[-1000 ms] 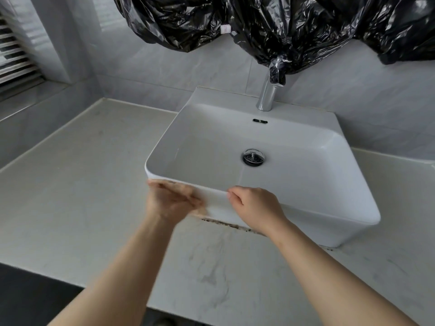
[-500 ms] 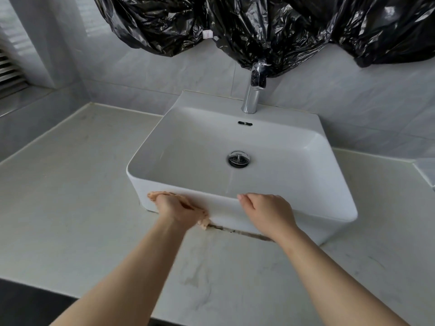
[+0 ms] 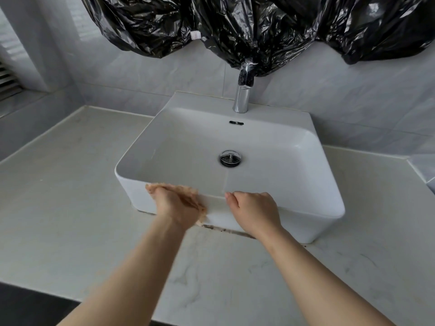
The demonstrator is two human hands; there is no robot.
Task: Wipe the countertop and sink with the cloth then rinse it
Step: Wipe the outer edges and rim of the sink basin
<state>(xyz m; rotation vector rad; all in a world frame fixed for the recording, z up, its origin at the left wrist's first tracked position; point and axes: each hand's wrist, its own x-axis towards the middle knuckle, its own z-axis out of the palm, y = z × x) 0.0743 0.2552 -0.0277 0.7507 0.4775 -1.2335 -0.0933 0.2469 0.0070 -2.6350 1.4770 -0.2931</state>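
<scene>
My left-hand fingers (image 3: 164, 196) are pressed together over the cloth (image 3: 186, 196), flattening it against the sink (image 3: 294, 208) at its near rim; my right-hand fingers (image 3: 231, 198) are curled loosely, tips resting on that same rim, holding nothing. The cloth, a small tan rag, lies under my left hand (image 3: 179, 208), draped over the near lip and down the sink's outer front wall, one corner hanging toward the dark grime line (image 3: 226, 230) at the foot of the sink. My right hand (image 3: 256, 212) sits just beside it, further along the rim toward the drain (image 3: 230, 158) side.

I judge I'm wiping the sink's front edge, with the rinse under the faucet (image 3: 242, 100) not yet done. The risks I see: the glazed rim is smooth, so my palm could skate off and leave the cloth bunched; the dangling corner could pick up that grime and smear it onto the countertop (image 3: 70, 196); and the black plastic sheeting (image 3: 259, 31) hangs over the faucet top, so reaching for the tap may snag it.
</scene>
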